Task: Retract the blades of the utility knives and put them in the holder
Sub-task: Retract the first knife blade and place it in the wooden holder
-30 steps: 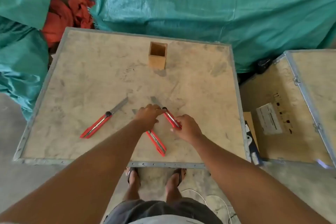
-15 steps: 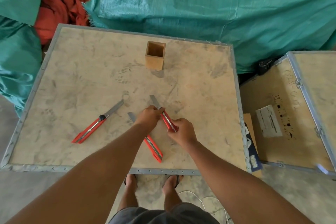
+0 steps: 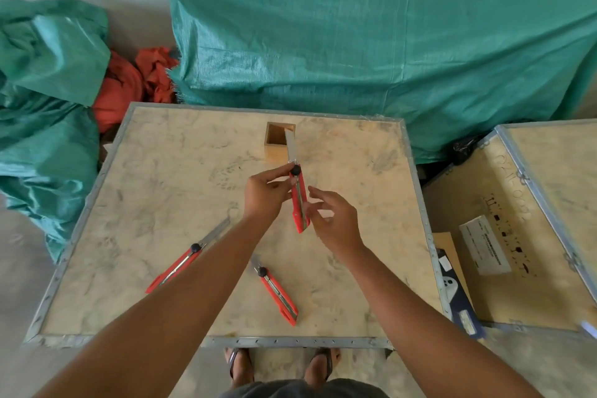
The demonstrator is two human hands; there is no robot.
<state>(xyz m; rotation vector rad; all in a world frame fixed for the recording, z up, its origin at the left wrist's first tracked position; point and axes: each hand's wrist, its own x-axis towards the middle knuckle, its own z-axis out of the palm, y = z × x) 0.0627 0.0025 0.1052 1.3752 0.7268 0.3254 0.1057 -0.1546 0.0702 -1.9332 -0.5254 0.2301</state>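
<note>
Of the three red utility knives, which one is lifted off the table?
The knife in the left hand, the held knife, its blade out toward the wooden holder. The left knife and near knife lie flat on the table.

I hold one red utility knife (image 3: 299, 200) near the frame's centre, its blade out and pointing up toward the open wooden holder (image 3: 277, 143) above it. Two more red knives lie flat with blades extended: one lower left (image 3: 187, 257), one lower centre (image 3: 277, 296).
</note>
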